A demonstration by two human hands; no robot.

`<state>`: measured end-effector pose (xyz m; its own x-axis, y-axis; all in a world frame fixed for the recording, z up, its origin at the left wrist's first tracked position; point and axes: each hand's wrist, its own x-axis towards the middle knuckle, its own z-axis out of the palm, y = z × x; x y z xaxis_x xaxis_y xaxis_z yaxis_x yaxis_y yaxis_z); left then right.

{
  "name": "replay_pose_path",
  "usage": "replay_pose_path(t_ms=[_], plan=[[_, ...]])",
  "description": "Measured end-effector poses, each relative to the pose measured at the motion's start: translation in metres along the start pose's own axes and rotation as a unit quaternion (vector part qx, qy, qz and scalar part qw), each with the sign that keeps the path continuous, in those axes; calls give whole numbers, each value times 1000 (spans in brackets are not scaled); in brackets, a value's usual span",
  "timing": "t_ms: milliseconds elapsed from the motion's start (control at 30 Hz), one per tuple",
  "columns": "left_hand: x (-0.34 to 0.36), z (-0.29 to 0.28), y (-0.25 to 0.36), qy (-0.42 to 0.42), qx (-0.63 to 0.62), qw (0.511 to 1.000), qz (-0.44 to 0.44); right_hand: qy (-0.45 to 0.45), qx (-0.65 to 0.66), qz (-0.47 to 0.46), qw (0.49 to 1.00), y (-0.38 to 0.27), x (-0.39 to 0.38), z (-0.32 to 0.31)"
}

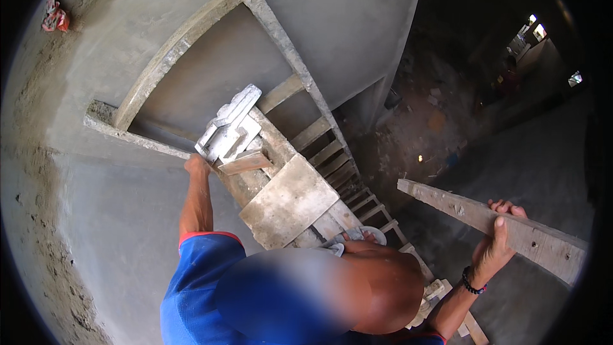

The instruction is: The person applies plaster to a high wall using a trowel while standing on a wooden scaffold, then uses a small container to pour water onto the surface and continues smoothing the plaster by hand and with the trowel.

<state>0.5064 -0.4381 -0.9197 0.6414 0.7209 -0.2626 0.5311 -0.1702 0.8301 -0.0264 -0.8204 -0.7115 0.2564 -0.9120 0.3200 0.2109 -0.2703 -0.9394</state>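
My left hand (196, 164) is closed at the near side rail of a cement-smeared wooden ladder (143, 139), its fingers partly hidden. Beside it, white, plaster-crusted pieces (231, 121) that look like plastering tools are piled on planks, along with a small wooden offcut (246, 163). Off to the right, my right hand (497, 243), with a dark bracelet at the wrist, grips a long wooden plank (456, 203). Its thumb lies across the plank's face and its fingers wrap over the upper edge. A bare knee (389, 291) and part of a white sandal (373, 234) show below the planks.
A dusty square board (290, 201) lies on the planks. Ladder rungs (338, 166) run down toward a dark, littered floor (434, 121) far below. Smooth grey plastered walls (345, 19) rise around me. A red and white crumpled wrapper (55, 14) sits at the upper left.
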Motion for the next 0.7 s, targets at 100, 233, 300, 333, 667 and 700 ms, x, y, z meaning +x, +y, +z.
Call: replay_pose_path(t_ms=[100, 233, 300, 333, 667, 700], plan=[[-23, -28, 15, 106, 130, 960, 225, 1, 29, 6, 1000, -1, -2, 16], [-168, -31, 20, -257, 21, 835, 486, -31, 70, -2, 997, -6, -6, 55], [-242, -31, 16, -450, -7, 712, 538, -60, 111, -3, 992, -1, -10, 77], [-282, -39, 27, -521, 22, 600, 607, -60, 110, -7, 992, 1, -10, 86], [-373, -7, 40, -633, -101, 352, 682, 2, 195, -77, 978, -22, -19, 101], [-360, -4, 44, -622, -83, 355, 693, 9, 188, -75, 979, -25, -21, 89]])
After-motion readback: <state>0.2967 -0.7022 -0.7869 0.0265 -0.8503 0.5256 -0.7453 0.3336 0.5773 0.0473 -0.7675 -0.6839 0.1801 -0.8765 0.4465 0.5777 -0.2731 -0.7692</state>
